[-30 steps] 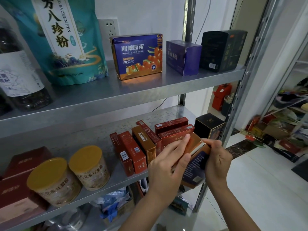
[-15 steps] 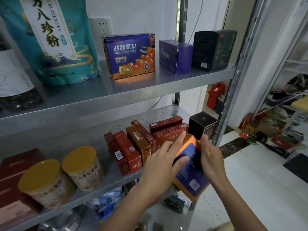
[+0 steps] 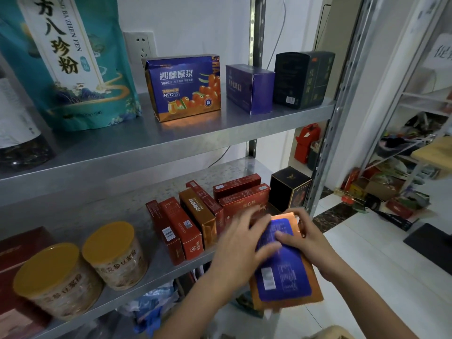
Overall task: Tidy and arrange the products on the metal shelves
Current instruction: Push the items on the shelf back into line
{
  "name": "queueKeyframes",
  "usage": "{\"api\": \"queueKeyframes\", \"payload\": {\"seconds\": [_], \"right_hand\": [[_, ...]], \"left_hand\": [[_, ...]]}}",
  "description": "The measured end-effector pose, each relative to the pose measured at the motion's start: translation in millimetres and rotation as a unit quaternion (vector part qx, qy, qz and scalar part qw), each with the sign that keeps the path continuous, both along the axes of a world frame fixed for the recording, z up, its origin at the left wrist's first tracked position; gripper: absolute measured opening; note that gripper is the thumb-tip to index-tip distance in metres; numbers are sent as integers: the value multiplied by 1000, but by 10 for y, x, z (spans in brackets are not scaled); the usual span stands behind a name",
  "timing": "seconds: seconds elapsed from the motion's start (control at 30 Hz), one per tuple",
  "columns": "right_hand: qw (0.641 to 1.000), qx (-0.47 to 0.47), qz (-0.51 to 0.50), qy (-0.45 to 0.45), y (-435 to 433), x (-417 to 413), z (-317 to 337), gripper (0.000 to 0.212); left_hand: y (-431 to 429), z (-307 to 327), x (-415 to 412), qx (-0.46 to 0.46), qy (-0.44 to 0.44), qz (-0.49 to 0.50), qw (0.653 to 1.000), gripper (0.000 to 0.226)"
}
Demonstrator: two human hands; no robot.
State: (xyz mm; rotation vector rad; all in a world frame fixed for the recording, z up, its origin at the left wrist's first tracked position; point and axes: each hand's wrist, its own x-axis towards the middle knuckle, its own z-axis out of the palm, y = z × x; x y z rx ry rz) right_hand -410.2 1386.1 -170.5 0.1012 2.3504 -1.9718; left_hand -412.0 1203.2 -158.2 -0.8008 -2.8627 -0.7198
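A flat blue-and-orange box (image 3: 283, 277) is held in front of the lower metal shelf (image 3: 102, 216), its blue face turned up toward me. My left hand (image 3: 242, 241) lies on the box's left side with fingers spread across the blue face. My right hand (image 3: 303, 233) grips the box's upper right edge, thumb on the face. Behind the hands, a row of red and orange boxes (image 3: 195, 223) stands on the lower shelf, with a black box (image 3: 289, 187) at its right end.
Two yellow-lidded jars (image 3: 115, 255) and dark red boxes sit lower left. The upper shelf (image 3: 171, 133) carries a teal pouch (image 3: 71, 62), a blue-orange juice box (image 3: 186, 86), a purple box (image 3: 249, 88) and a black box (image 3: 303, 79). A steel upright (image 3: 342, 104) stands right; cluttered racks beyond.
The box has turned from edge-on to flat, blue face up, and come lower and nearer to me. My right thumb has come onto the face; my left fingers spread over it.
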Motion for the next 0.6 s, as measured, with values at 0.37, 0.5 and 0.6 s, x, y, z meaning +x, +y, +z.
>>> {"api": "queueKeyframes", "payload": {"seconds": [0.37, 0.5, 0.6], "right_hand": [[936, -208, -114, -260, 310, -8, -185, 46], [947, -176, -131, -236, 394, 149, -307, 66], [944, -190, -140, -230, 413, 307, -354, 79]], "left_hand": [[125, -208, 18, 91, 284, -158, 941, 43], [165, -18, -78, 175, 117, -120, 970, 50], [206, 28, -255, 222, -6, -90, 971, 60]]}}
